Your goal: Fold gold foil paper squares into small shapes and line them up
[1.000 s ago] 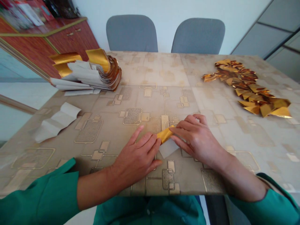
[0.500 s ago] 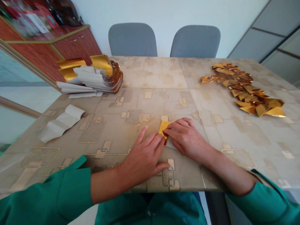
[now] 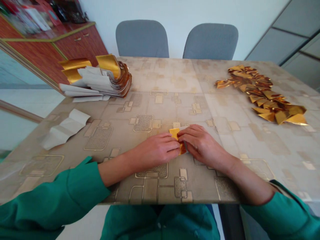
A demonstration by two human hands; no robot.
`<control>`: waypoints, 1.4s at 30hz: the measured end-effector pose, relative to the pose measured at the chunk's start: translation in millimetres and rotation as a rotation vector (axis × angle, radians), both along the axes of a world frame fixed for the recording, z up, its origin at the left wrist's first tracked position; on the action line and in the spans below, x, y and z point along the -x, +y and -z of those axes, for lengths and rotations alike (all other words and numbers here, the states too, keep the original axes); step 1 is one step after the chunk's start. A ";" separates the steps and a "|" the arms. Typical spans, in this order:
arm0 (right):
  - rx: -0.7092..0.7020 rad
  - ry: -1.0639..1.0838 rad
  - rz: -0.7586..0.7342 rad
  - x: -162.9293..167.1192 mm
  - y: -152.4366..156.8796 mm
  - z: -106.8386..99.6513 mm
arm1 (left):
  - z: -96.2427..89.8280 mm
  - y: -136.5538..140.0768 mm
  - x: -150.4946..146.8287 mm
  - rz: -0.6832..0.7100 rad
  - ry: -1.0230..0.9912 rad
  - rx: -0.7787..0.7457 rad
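Note:
A small piece of gold foil paper (image 3: 174,133), partly folded, lies on the table in front of me, its pale back showing at the edges. From the left, my left hand (image 3: 160,148) grips it with fingers closed together; the thumb is hidden underneath. My right hand (image 3: 200,141) pinches the same paper from the right with bent fingers. The two hands' fingertips almost meet over it. Its middle is covered by my fingers, so the exact fold cannot be made out.
A bent stack of gold-and-white paper sheets (image 3: 100,81) sits at the back left. Nearer lies a creased pale sheet (image 3: 66,128). Along the right runs a row of folded gold paper pieces (image 3: 265,93). Two grey chairs (image 3: 142,38) stand behind the patterned tablecloth (image 3: 155,110).
My left hand has drawn its spread fingers and thumb together and turned onto the paper's near edge. More of the lower gold part now shows. My right hand has barely moved.

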State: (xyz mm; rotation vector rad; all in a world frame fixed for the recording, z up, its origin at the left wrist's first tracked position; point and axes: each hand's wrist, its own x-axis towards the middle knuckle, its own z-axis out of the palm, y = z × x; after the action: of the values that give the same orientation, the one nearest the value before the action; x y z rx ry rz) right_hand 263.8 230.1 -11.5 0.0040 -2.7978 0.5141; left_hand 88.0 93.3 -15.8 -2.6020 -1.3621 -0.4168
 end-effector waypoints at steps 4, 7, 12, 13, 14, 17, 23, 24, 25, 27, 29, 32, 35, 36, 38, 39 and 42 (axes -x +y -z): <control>0.032 -0.024 -0.027 -1.7 0.0 -2.6 | 4.6 -0.8 0.9 0.027 0.013 -0.096; 0.021 -0.026 -0.037 -2.8 -0.7 -4.5 | 5.1 -1.6 3.6 0.033 0.030 -0.129; 0.037 -0.029 -0.030 -3.1 1.0 -5.0 | 3.6 -0.7 6.5 0.071 0.026 -0.180; 0.044 -0.034 -0.022 -3.3 1.8 -5.0 | 3.7 -0.6 6.2 0.076 0.021 -0.194; 0.050 -0.040 -0.015 -3.6 2.6 -5.0 | 4.2 -0.8 5.5 0.076 0.018 -0.208; 0.048 -0.075 0.004 -5.4 4.8 -4.9 | 7.7 -2.3 1.2 0.027 -0.025 -0.212; 0.068 -0.120 0.025 -9.4 6.1 -0.8 | 13.0 -3.9 -3.7 -0.087 -0.173 -0.052; 0.072 -0.122 0.025 -9.7 5.9 -0.2 | 12.1 -2.9 -2.2 -0.069 -0.174 -0.033; 0.073 -0.122 0.025 -9.9 5.5 0.1 | 10.9 -1.6 -0.1 -0.043 -0.164 -0.025; 0.070 -0.126 0.025 -10.2 4.3 -0.5 | 8.0 1.8 4.8 0.015 -0.113 -0.045; 0.060 -0.133 0.040 -10.7 2.2 -2.5 | 6.1 4.6 8.7 0.069 -0.054 -0.107; 0.045 -0.161 0.080 -12.6 -2.7 -5.9 | 7.2 5.3 8.5 0.082 -0.029 -0.166; 0.021 -0.172 0.127 -15.4 -9.3 -6.4 | 11.2 2.5 0.3 -0.049 -0.141 -0.101; 0.012 -0.164 0.145 -16.3 -11.5 -5.6 | 12.4 1.5 -3.2 -0.101 -0.193 -0.062; 0.003 -0.140 0.170 -17.7 -15.2 -3.3 | 13.6 0.2 -9.1 -0.166 -0.268 0.005; 0.004 -0.128 0.176 -18.1 -16.5 -2.1 | 13.4 0.1 -10.9 -0.181 -0.284 0.032; 0.016 -0.118 0.185 -18.8 -18.0 -0.6 | 10.0 2.1 -10.5 -0.209 -0.295 0.097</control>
State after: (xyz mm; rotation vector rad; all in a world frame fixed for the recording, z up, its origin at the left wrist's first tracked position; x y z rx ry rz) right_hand 282.7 212.0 -10.8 -0.2944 -2.8698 0.5063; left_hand 98.6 95.4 -25.8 -2.5106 -1.7684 -0.7403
